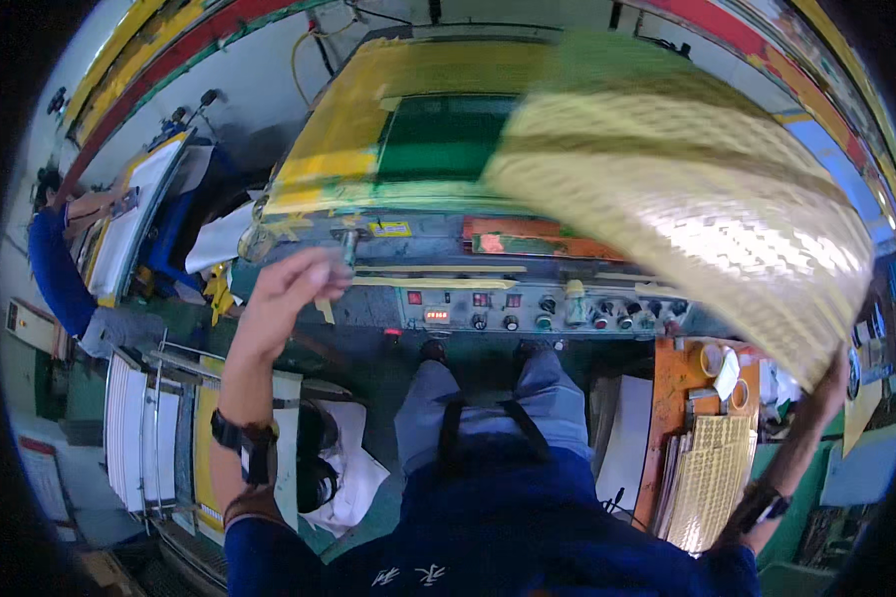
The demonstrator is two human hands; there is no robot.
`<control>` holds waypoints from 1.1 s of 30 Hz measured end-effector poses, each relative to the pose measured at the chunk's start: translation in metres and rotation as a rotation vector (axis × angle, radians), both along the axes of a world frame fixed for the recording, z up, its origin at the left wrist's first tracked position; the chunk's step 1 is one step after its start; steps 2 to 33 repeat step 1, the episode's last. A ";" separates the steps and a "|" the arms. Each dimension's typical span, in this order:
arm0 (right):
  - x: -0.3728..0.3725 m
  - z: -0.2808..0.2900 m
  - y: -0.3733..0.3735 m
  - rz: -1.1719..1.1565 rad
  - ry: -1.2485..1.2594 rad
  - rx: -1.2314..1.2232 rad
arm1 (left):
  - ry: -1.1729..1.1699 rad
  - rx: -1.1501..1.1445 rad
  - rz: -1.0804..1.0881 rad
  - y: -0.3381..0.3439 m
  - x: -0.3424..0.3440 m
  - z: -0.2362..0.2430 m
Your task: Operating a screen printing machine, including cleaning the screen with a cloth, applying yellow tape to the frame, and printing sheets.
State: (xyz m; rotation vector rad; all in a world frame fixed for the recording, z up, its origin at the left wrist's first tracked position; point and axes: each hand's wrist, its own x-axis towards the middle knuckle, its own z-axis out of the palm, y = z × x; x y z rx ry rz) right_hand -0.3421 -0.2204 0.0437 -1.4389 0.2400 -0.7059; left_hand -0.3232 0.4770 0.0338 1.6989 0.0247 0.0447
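A large, thin gold sheet with rows of a repeated pattern is raised at the right, blurred by motion and bowed. My right hand grips its near right corner; the sheet hides part of the fingers. My left hand hovers at the front of a printing machine, beside a small metal fitting. Its fingers are curled in toward the thumb, and I see nothing in them. Behind the sheet lies the machine's screen frame, yellow-bordered around a dark green field, partly covered by the sheet.
A control panel with knobs runs along the machine's front. At the lower right, a stack of gold sheets and small tubs share an orange bench. A drying rack stands at left. Another person works at a far-left table.
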 end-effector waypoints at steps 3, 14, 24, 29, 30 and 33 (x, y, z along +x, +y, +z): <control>-0.008 0.010 -0.014 -0.010 0.042 0.032 | 0.013 0.141 -0.034 0.002 0.022 -0.003; -0.008 0.010 -0.014 -0.010 0.042 0.032 | 0.013 0.141 -0.034 0.002 0.022 -0.003; -0.008 0.010 -0.014 -0.010 0.042 0.032 | 0.013 0.141 -0.034 0.002 0.022 -0.003; -0.008 0.010 -0.014 -0.010 0.042 0.032 | 0.013 0.141 -0.034 0.002 0.022 -0.003; -0.008 0.010 -0.014 -0.010 0.042 0.032 | 0.013 0.141 -0.034 0.002 0.022 -0.003; -0.008 0.010 -0.014 -0.010 0.042 0.032 | 0.013 0.141 -0.034 0.002 0.022 -0.003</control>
